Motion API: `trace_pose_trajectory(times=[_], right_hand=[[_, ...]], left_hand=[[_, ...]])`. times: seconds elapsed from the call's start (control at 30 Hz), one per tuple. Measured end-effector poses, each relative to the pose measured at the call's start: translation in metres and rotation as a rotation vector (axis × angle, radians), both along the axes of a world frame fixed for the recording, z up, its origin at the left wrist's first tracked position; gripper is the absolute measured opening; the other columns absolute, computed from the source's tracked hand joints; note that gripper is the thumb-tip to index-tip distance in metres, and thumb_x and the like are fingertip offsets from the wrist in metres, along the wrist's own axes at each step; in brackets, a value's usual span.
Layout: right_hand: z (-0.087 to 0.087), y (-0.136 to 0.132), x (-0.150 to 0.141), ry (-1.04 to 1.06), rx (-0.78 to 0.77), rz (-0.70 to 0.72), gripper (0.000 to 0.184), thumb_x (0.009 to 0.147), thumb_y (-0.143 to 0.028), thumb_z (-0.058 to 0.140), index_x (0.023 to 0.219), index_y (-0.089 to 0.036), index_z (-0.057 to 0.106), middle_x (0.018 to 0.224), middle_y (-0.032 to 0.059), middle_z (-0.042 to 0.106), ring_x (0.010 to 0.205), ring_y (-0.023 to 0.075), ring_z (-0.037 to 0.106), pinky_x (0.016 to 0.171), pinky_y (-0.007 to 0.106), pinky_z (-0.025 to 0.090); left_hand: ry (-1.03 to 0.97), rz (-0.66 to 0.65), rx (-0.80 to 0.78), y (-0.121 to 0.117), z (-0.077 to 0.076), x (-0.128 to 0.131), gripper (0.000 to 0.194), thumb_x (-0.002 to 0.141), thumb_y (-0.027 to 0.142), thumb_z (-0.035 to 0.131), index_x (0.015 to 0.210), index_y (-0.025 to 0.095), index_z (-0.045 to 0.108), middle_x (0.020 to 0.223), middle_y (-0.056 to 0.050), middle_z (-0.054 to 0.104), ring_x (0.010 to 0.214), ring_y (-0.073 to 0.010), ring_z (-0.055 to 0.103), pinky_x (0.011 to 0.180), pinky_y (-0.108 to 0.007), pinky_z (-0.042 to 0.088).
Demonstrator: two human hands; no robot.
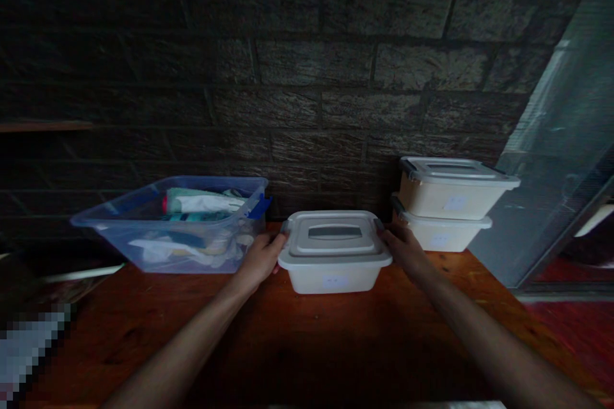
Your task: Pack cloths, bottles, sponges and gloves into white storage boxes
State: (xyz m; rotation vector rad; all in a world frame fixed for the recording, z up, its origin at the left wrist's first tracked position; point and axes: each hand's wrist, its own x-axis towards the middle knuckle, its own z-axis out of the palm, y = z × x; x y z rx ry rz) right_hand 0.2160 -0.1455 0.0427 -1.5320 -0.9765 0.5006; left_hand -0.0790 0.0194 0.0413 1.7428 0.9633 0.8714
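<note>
A white lidded box with a grey handle set into its lid stands on the wooden table in front of me. My left hand grips its left end at the clasp. My right hand grips its right end in the same way. Both hands have their fingers wrapped round the box's sides. The box rests on the table close to the dark brick wall.
Two more white lidded boxes are stacked to the right, against the wall. A clear blue-tinted tub with cloths and packets sits open at the left. A glass panel leans at the far right.
</note>
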Motion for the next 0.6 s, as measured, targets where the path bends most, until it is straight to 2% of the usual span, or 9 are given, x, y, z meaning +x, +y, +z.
trace_pose_trajectory(times=[0.2, 0.3, 0.5, 0.6], right_hand=[[0.000, 0.000, -0.002, 0.073, -0.023, -0.003, 0.043, 0.083, -0.045, 0.062, 0.112, -0.013, 0.069, 0.064, -0.0005, 0.059, 0.052, 0.0137, 0.047, 0.048, 0.027, 0.033], [-0.001, 0.001, -0.001, 0.129, -0.037, 0.010, 0.042, 0.081, -0.042, 0.063, 0.113, -0.014, 0.068, 0.059, -0.0028, 0.056, 0.048, 0.0132, 0.045, 0.045, 0.026, 0.031], [-0.008, -0.001, -0.004, 0.287, -0.032, -0.004, 0.026, 0.084, -0.043, 0.058, 0.086, -0.018, 0.061, 0.053, -0.0048, 0.047, 0.043, 0.0134, 0.043, 0.041, 0.026, 0.028], [-0.013, -0.002, -0.008, 0.367, 0.011, -0.008, 0.022, 0.083, -0.042, 0.058, 0.084, -0.021, 0.059, 0.052, -0.0055, 0.046, 0.042, 0.0132, 0.041, 0.041, 0.026, 0.028]], left_hand=[[-0.010, 0.005, -0.018, -0.005, 0.003, 0.000, 0.042, 0.089, 0.053, 0.054, 0.064, 0.019, 0.056, 0.047, 0.002, 0.050, 0.038, -0.0114, 0.043, 0.037, -0.021, 0.029], [-0.015, 0.030, -0.036, -0.008, 0.004, 0.001, 0.041, 0.088, 0.052, 0.054, 0.065, 0.018, 0.056, 0.049, 0.002, 0.050, 0.039, -0.0110, 0.044, 0.037, -0.020, 0.029], [-0.033, 0.063, -0.057, -0.011, 0.005, 0.000, 0.039, 0.086, 0.051, 0.056, 0.067, 0.017, 0.059, 0.050, 0.002, 0.051, 0.040, -0.0108, 0.043, 0.037, -0.020, 0.028], [-0.048, 0.066, -0.065, -0.011, 0.006, 0.000, 0.039, 0.084, 0.051, 0.058, 0.065, 0.017, 0.060, 0.049, 0.001, 0.051, 0.039, -0.0104, 0.042, 0.037, -0.020, 0.028]])
